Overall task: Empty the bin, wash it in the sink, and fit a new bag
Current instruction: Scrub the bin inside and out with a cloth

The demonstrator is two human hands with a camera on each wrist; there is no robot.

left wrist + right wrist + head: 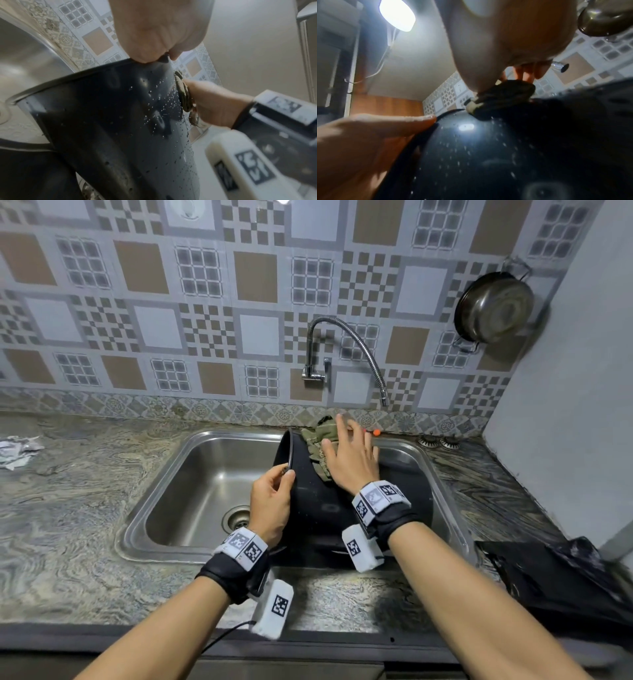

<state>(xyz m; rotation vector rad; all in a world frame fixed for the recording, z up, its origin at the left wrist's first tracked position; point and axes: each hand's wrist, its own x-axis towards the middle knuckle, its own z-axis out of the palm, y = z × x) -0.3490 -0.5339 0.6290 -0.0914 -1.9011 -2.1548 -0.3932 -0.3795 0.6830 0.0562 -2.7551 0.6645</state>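
Nearest at 6 o'clock: two forearms with wrist bands, reaching over the counter [85, 529] edge into the sink [191, 474]. Left hand [272, 501] pinches the bin [318, 508] at its rim, thumb outside, fingers curled over the lip. Right hand [351, 462], at 1 o'clock from the left, lies flat with fingers spread, pressing a green cloth [317, 445] against the bin's outer wall; grips nothing, only pushes.

Bin lies tipped on its side across the right half of the sink, mouth facing 10 o'clock toward the drain [238, 518], base toward 5 o'clock. Tap [346, 350] arches above at 12 o'clock, with no water seen running. Black bag [548, 573] waits on the counter at 4 o'clock; crumpled paper [17, 450] at 9 o'clock; pan [493, 308] hangs on the wall at 2 o'clock.

Likely handling: thin dark plastic, probably light and empty, stiff enough at the rolled rim but liable to flex in the wall under hard scrubbing. Beads of water cover the glossy wall in both wrist views, so likely slick under a bare palm. Best hold looks to be the rim, where a lip gives fingers purchase. Round body may roll in the basin, so worth steadying during wiping. Hardly fragile.
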